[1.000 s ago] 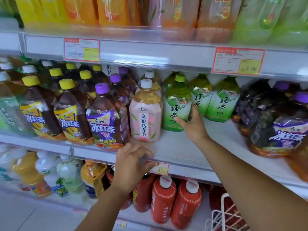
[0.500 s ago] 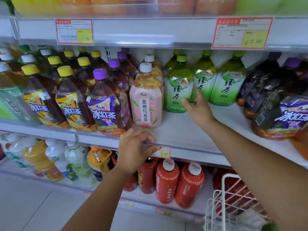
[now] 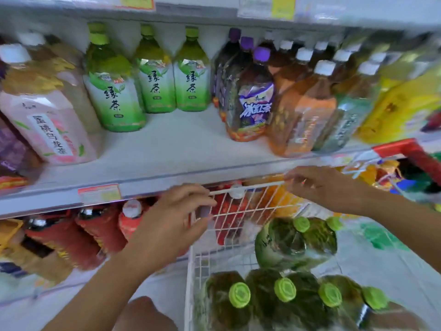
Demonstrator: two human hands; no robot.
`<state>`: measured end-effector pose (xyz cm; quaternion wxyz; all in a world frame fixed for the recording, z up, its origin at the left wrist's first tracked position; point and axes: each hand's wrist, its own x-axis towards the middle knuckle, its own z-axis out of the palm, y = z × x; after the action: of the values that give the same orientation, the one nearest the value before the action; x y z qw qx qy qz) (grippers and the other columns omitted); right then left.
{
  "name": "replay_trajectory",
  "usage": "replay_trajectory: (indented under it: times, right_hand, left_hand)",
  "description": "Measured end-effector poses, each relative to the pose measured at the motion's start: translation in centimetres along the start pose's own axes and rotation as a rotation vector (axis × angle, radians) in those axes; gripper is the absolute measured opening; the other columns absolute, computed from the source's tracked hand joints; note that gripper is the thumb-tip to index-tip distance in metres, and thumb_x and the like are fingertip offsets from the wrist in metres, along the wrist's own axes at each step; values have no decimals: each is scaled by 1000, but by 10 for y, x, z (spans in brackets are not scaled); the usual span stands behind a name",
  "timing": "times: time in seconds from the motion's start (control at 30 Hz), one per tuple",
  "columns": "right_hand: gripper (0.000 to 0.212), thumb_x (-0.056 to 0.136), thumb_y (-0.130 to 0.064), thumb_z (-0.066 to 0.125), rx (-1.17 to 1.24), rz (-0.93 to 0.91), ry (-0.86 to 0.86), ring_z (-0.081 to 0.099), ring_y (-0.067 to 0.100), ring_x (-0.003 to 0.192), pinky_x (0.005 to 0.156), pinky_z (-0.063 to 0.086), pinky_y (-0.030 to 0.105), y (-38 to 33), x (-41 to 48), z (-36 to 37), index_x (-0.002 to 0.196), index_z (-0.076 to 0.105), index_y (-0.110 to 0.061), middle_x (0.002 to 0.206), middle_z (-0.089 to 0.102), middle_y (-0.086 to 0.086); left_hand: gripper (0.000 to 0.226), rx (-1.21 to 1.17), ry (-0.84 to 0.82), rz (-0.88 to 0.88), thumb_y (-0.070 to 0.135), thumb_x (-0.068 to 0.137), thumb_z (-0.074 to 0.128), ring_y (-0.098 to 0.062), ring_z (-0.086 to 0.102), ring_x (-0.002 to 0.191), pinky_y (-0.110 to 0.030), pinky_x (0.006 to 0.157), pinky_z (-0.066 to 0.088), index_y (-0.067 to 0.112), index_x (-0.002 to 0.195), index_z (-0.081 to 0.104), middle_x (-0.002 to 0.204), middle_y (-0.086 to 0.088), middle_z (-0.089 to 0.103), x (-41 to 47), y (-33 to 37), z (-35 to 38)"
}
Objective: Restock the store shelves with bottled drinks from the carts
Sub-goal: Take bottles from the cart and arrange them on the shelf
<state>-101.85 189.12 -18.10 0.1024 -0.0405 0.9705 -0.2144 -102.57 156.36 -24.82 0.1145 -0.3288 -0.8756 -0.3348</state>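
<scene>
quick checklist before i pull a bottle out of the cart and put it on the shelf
1. Hands free: not ok; left hand and right hand both grip the cart rail.
2. Stock in reach: ok; green-capped bottles sit just below that rail.
3. Shelf room: ok; bare shelf in front of the green tea bottles.
4. Product match: cannot tell; their labels are blurred.
5. Bottles loose or wrapped together: cannot tell.
</scene>
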Motion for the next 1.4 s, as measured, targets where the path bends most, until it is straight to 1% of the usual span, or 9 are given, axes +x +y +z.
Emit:
replay_trajectory:
  times: [0.2,0.33,0.57,0.67,0.77,0.93,1.07,1.2,1.4]
  right_hand:
    - [48,87,-65,47,-186,211,-220,53,7,71,68,43,28,36,-15,40,117,52,-28,77,55,-10]
    - [42,89,-59,52,-239,193,-45,49,11,65,52,34,25,29,-19,78,113,45,-26,70,46,-12]
    - [19,82,-50,65,-96,64,-1,57,7,82,65,42,23,-5,-22,51,94,54,-41,91,62,-16]
    - [14,79,-40,71,41,-48,37,59,2,83,72,48,24,-37,-26,13,90,62,-43,90,64,-15]
    - [20,78,-22,74,236,-179,32,59,2,76,68,48,22,-72,-28,-21,85,66,-39,84,63,-14]
    - [45,77,-23,77,456,-360,76,55,-3,80,70,44,14,-124,-21,-47,113,57,-40,90,58,-16]
    - [122,52,-52,86,302,-329,4,23,-35,114,95,32,9,-136,-10,-31,131,-5,-72,121,17,-57]
    - [100,59,-20,90,502,-422,164,41,-34,101,79,33,-6,-161,31,13,122,20,-55,125,41,-34]
    - [94,56,-22,92,551,-395,322,56,5,111,87,40,12,-183,106,24,130,36,-36,124,56,-12]
  left_hand:
    - [32,-39,-216,29,52,88,49,8,46,118,-16,96,41,41,116,61,127,26,51,18,32,49]
    - [30,86,-265,-23,47,93,55,8,48,114,-18,89,46,42,122,57,124,27,52,13,36,54]
    - [45,62,-251,-131,54,84,65,11,47,97,-5,73,32,46,127,53,114,32,53,16,38,48]
    - [78,-41,-288,-188,59,72,75,14,37,116,-12,94,34,47,140,39,138,31,42,20,37,46]
    - [98,-491,-352,-290,40,65,89,8,40,131,-25,109,37,49,144,32,146,27,40,29,44,35]
    - [78,-696,-32,-304,12,57,93,-6,67,106,-28,90,54,47,117,59,114,15,71,43,47,-6]
    - [77,-674,143,-268,9,56,93,-12,66,110,-34,97,52,37,120,61,115,8,71,48,29,-50]
    - [74,-615,212,-245,5,61,91,-5,65,110,-30,97,52,35,121,60,115,16,70,57,14,-85]
    - [96,-395,226,-350,37,66,88,1,48,127,-20,105,38,29,147,36,138,15,52,57,-40,-115]
